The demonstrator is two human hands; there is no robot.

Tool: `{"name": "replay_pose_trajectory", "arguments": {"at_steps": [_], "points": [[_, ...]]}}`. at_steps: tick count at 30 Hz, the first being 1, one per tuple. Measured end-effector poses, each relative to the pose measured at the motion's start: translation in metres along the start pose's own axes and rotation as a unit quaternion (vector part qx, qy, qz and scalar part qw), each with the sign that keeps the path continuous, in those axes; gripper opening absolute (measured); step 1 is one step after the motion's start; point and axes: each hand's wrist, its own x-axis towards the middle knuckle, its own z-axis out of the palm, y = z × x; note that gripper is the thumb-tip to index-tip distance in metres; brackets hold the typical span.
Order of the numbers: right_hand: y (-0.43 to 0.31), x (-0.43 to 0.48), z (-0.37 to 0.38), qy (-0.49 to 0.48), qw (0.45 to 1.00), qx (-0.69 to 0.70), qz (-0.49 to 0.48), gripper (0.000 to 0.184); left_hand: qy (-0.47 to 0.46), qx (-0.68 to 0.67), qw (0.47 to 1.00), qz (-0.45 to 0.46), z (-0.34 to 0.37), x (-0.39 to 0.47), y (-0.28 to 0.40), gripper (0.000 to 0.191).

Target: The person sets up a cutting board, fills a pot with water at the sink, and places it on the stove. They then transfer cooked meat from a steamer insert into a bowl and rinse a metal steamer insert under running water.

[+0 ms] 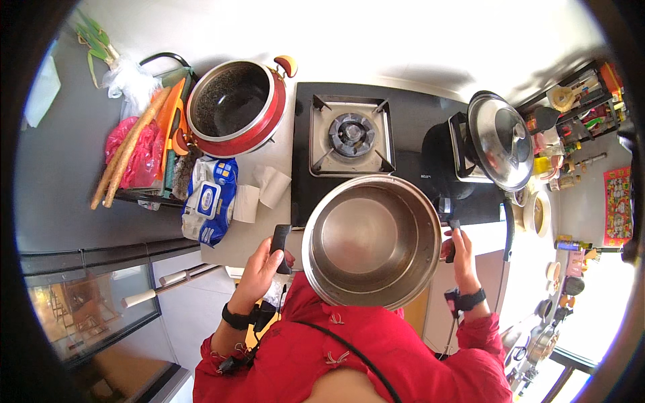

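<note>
A large stainless steel pot point(360, 234) is held in front of my body, its inside bare apart from a dull sheen on the bottom. My left hand point(264, 262) grips its black side handle point(281, 249). On the other side, my right hand point(461, 249) is closed around the opposite black handle point(452, 242). The pot's far rim overlaps the front of the black gas stove point(413, 108). Beyond it, the left burner point(352, 133) carries no cookware.
A lidded wok point(501, 141) stands over the right burner. Left of the stove are a red pot point(234, 106), a pack of wipes point(209, 201), paper rolls point(272, 186) and a basket holding orange and pink items. Long wooden sticks point(133, 146) lean there. Bowls and jars line the right.
</note>
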Motion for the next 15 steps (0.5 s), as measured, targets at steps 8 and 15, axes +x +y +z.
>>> {"name": "replay_pose_trajectory", "arguments": {"at_steps": [8, 15], "points": [[-0.007, -0.004, 0.014, 0.024, 0.997, 0.063, -0.048, 0.036, 0.034, -0.004, 0.999, -0.026, 0.013, 0.004, 0.019, 0.023], [-0.047, 0.003, 0.011, 0.020, 0.992, 0.093, -0.082, 0.032, 0.049, -0.001, 0.998, 0.032, 0.009, 0.019, 0.060, 0.024]]}}
